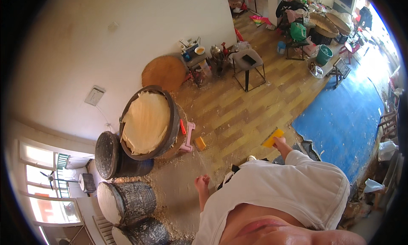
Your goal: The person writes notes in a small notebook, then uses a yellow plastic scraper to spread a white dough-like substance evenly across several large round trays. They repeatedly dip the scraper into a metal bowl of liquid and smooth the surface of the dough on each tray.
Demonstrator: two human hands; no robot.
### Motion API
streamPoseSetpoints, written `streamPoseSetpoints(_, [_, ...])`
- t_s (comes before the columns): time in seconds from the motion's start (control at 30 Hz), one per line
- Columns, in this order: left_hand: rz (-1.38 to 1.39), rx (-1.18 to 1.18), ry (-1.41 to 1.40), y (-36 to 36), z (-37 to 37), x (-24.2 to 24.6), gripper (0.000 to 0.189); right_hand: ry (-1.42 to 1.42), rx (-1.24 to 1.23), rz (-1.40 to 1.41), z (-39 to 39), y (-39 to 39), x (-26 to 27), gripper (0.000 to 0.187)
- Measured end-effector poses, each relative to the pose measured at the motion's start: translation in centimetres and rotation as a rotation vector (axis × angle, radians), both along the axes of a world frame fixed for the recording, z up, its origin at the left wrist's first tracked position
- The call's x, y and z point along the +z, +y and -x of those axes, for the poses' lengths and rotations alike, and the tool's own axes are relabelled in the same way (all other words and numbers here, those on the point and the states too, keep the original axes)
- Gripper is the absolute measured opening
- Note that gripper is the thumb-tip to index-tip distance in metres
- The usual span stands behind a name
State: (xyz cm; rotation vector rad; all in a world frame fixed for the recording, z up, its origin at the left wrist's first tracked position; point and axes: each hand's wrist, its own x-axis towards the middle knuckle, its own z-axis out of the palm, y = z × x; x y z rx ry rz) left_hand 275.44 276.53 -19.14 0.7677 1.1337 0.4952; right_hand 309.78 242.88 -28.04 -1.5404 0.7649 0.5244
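Note:
My right hand (279, 141) is closed on the handle side of a yellow broad-bladed scraper (273, 137), held in the air over the wood-look floor. Bent fingers form my left hand (202, 181), which hangs near my body; whether anything small is in it, I cannot tell. Ahead of it, a large dark round tub (177, 117) holds a pale, doughy-looking mass (146, 122) with ragged edges. Beside the tub lie a red-handled tool (182, 127) and a pink plastic stool (188, 138). A yellow-orange block (200, 143) rests on the floor near the stool.
Several dark drums (106, 155) stand at the left, with crumbs around them. A grey-topped stool (247, 58) carries a dark flat object. Blue sheeting (341, 123) covers floor at the right. Farther off are a green bucket (324, 55), a folding stool (340, 69) and woven baskets (323, 24).

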Motion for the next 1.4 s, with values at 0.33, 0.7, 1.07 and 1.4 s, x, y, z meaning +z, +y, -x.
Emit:
streamPoseSetpoints(0.33, [0.130, 0.131, -0.134, -2.5, 3.1, -1.2, 0.006, -0.015, 0.108, -0.055, -1.0, 3.2, 0.5, 0.021])
streamPoseSetpoints(0.7, [0.053, 0.129, -0.140, -1.7, 1.0, 1.6, 0.014, 0.012, 0.132, 0.093, 0.5, 1.9, 0.9, 0.021])
streamPoseSetpoints(1.07, [0.181, 0.163, -0.335, -1.5, -1.9, 4.5, 0.021, 0.067, 0.180, 0.056, 0.3, 3.4, 0.3, 0.025])
streamPoseSetpoints(1.4, [0.023, 0.185, -0.267, -2.5, -1.7, 4.6, 0.017, 0.091, 0.221, 0.060, -0.1, 3.0, 0.7, 0.027])
